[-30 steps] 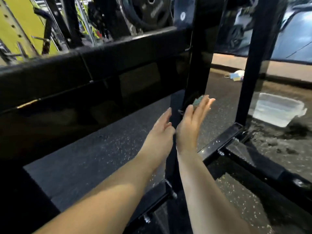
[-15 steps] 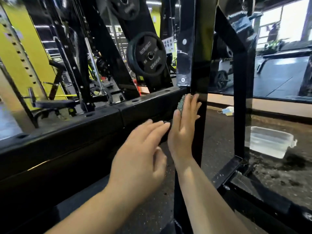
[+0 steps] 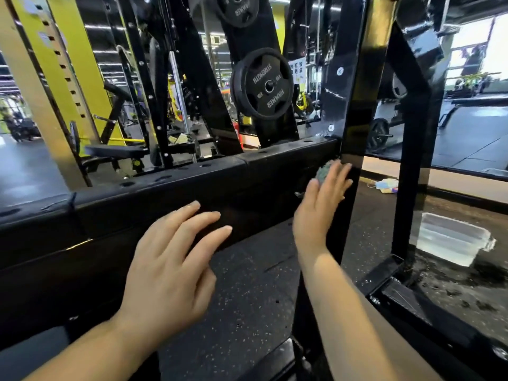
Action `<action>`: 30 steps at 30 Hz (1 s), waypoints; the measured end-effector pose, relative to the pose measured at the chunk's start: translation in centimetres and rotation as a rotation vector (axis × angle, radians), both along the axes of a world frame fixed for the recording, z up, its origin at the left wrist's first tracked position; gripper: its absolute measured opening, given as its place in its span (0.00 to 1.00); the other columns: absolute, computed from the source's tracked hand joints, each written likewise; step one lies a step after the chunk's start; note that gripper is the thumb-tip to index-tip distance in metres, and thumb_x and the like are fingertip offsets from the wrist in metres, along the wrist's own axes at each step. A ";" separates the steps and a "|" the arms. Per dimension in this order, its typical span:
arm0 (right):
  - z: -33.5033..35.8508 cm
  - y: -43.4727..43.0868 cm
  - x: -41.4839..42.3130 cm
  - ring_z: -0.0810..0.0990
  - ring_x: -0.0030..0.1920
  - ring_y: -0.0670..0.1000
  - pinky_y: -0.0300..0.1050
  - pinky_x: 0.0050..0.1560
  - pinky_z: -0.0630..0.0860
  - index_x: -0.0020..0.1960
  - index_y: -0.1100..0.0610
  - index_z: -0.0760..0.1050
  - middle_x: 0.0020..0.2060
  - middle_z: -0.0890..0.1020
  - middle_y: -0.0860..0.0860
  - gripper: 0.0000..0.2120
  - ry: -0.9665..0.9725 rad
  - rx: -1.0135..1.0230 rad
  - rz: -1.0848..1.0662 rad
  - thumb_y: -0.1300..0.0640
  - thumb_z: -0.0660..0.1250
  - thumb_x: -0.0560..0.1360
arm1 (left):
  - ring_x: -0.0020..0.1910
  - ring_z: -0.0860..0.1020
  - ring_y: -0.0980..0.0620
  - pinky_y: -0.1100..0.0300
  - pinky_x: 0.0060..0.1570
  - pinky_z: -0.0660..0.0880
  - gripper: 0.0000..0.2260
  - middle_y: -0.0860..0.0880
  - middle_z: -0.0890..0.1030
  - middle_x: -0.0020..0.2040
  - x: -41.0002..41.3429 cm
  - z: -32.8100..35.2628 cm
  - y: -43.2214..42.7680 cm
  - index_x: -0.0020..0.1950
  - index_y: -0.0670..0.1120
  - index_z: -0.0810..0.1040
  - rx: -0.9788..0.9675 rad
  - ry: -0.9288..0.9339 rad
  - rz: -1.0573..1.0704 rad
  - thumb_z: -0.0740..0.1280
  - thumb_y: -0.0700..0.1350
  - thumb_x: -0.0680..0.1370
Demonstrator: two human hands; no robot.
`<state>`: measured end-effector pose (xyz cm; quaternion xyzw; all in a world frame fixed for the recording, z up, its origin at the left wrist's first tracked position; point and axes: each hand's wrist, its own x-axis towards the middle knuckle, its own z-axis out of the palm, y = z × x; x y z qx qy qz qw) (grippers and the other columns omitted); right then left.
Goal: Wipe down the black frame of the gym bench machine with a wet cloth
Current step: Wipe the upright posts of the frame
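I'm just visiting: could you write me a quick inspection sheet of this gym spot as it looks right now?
Surface: speckled black rubber floor, wet patch near the tub.
Job's things: green cloth pressed flat against black upright post; horizontal beam beside it.
Clutter: clear plastic tub; face mask on floor.
Grippers: right hand presses the cloth with straight fingers; left hand open, holding nothing.
Cables: nothing seen.
Surroundings: weight plate, yellow rack.

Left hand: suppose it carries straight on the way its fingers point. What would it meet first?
Most likely the black horizontal beam of the frame: the left hand has open fingers aimed up and forward at it. Depth is unclear, so contact may be close.
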<state>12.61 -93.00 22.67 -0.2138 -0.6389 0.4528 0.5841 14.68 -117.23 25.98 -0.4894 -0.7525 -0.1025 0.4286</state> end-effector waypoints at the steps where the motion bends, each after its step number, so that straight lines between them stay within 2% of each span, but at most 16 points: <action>1: 0.5 -1.1 0.1 0.37 0.77 0.52 0.58 0.75 0.38 0.78 0.51 0.44 0.77 0.42 0.47 0.27 0.002 -0.046 0.012 0.49 0.45 0.80 | 0.66 0.69 0.40 0.44 0.64 0.66 0.19 0.43 0.76 0.62 -0.1 -0.2 -1.1 0.62 0.46 0.73 0.000 0.010 0.005 0.57 0.42 0.71; 3: 0.7 -4.9 0.1 0.37 0.77 0.49 0.54 0.76 0.36 0.77 0.49 0.43 0.76 0.40 0.45 0.26 0.039 0.039 0.038 0.48 0.45 0.81 | 0.67 0.68 0.41 0.45 0.67 0.64 0.19 0.45 0.74 0.63 -0.1 -0.5 -2.9 0.62 0.46 0.72 0.021 0.024 0.007 0.57 0.42 0.72; 5: 0.1 -10.2 0.2 0.38 0.77 0.50 0.50 0.75 0.35 0.77 0.49 0.41 0.76 0.39 0.44 0.26 0.063 0.226 0.086 0.45 0.44 0.82 | 0.67 0.68 0.42 0.46 0.69 0.62 0.18 0.46 0.72 0.63 0.0 -0.7 -4.2 0.62 0.46 0.72 0.059 0.028 -0.002 0.56 0.41 0.72; 8: -2.0 -16.9 0.5 0.43 0.78 0.56 0.55 0.75 0.39 0.78 0.48 0.41 0.77 0.40 0.46 0.26 0.071 0.641 0.133 0.46 0.44 0.83 | 0.66 0.69 0.42 0.47 0.68 0.63 0.18 0.46 0.73 0.63 0.3 -0.8 -5.5 0.62 0.47 0.72 0.152 0.012 -0.026 0.56 0.41 0.73; 10: -2.5 -16.5 0.3 0.44 0.77 0.56 0.58 0.75 0.43 0.78 0.46 0.41 0.78 0.43 0.46 0.25 0.068 0.923 0.096 0.47 0.45 0.83 | 0.65 0.70 0.42 0.48 0.66 0.64 0.17 0.46 0.73 0.61 0.6 -0.6 -5.5 0.61 0.47 0.73 0.205 0.004 -0.045 0.57 0.42 0.73; 11: -2.2 -14.7 0.1 0.45 0.77 0.55 0.58 0.75 0.43 0.78 0.45 0.42 0.78 0.43 0.46 0.25 0.064 0.993 0.054 0.48 0.45 0.83 | 0.65 0.70 0.41 0.48 0.66 0.64 0.16 0.45 0.74 0.61 0.7 -0.4 -5.0 0.60 0.47 0.73 0.205 0.011 -0.060 0.57 0.42 0.73; 13: -1.7 -10.2 -0.1 0.43 0.77 0.54 0.56 0.75 0.41 0.78 0.43 0.42 0.78 0.42 0.44 0.24 0.047 0.907 -0.035 0.48 0.45 0.84 | 0.65 0.70 0.41 0.46 0.67 0.64 0.16 0.44 0.76 0.61 0.7 0.0 -3.4 0.60 0.46 0.75 0.159 0.028 -0.081 0.58 0.43 0.74; 14: -1.3 -7.8 0.0 0.41 0.77 0.53 0.55 0.75 0.39 0.77 0.43 0.42 0.77 0.42 0.43 0.24 0.031 0.753 -0.055 0.48 0.44 0.84 | 0.66 0.69 0.42 0.45 0.67 0.63 0.17 0.43 0.76 0.61 0.6 0.3 -2.5 0.60 0.45 0.76 0.127 0.027 -0.075 0.58 0.43 0.73; 16: 0.5 -3.5 0.2 0.39 0.77 0.52 0.56 0.76 0.39 0.77 0.45 0.43 0.76 0.42 0.43 0.24 0.018 0.311 -0.032 0.50 0.47 0.84 | 0.67 0.68 0.42 0.45 0.68 0.62 0.18 0.42 0.77 0.62 0.4 0.9 -0.7 0.59 0.44 0.79 0.069 0.016 -0.031 0.58 0.44 0.72; 18: 3.0 -0.8 0.2 0.41 0.77 0.53 0.57 0.76 0.43 0.78 0.51 0.47 0.77 0.44 0.48 0.24 0.045 -0.073 0.012 0.55 0.49 0.84 | 0.67 0.67 0.43 0.47 0.69 0.59 0.19 0.42 0.77 0.62 0.1 1.6 0.3 0.58 0.44 0.80 0.023 0.016 0.022 0.57 0.45 0.72; 20: 4.9 -0.2 0.0 0.44 0.78 0.52 0.56 0.75 0.47 0.78 0.54 0.48 0.78 0.45 0.52 0.24 0.087 -0.226 0.018 0.55 0.49 0.84 | 0.67 0.66 0.43 0.49 0.70 0.57 0.20 0.43 0.77 0.61 -0.2 2.0 0.8 0.57 0.44 0.80 -0.014 0.040 0.037 0.56 0.46 0.71; 23: 5.1 -5.3 0.2 0.44 0.77 0.48 0.52 0.77 0.43 0.78 0.51 0.47 0.78 0.44 0.50 0.24 0.114 -0.152 0.054 0.53 0.49 0.84 | 0.67 0.67 0.43 0.49 0.70 0.57 0.20 0.43 0.77 0.61 -0.4 1.9 -0.5 0.59 0.44 0.80 -0.006 0.051 -0.016 0.57 0.44 0.71; 26: 2.6 -13.2 1.1 0.40 0.77 0.46 0.41 0.74 0.35 0.76 0.45 0.44 0.77 0.41 0.45 0.24 0.112 0.153 0.106 0.50 0.48 0.82 | 0.67 0.68 0.43 0.47 0.70 0.60 0.19 0.43 0.78 0.61 0.0 1.4 -3.3 0.59 0.43 0.79 0.096 0.056 -0.026 0.59 0.42 0.71; 29: 0.3 -20.4 0.9 0.42 0.78 0.53 0.47 0.75 0.36 0.78 0.49 0.46 0.77 0.41 0.45 0.25 0.109 0.447 0.152 0.46 0.45 0.83 | 0.67 0.69 0.43 0.46 0.71 0.59 0.18 0.43 0.77 0.61 0.5 0.6 -7.7 0.60 0.44 0.77 0.227 0.083 0.037 0.60 0.41 0.72; 30: -0.1 -22.4 0.8 0.43 0.78 0.54 0.50 0.75 0.38 0.78 0.47 0.46 0.77 0.41 0.44 0.24 0.106 0.520 0.148 0.45 0.44 0.83 | 0.67 0.68 0.43 0.46 0.71 0.59 0.17 0.44 0.77 0.62 0.6 0.1 -9.3 0.61 0.45 0.76 0.265 0.095 0.064 0.60 0.41 0.73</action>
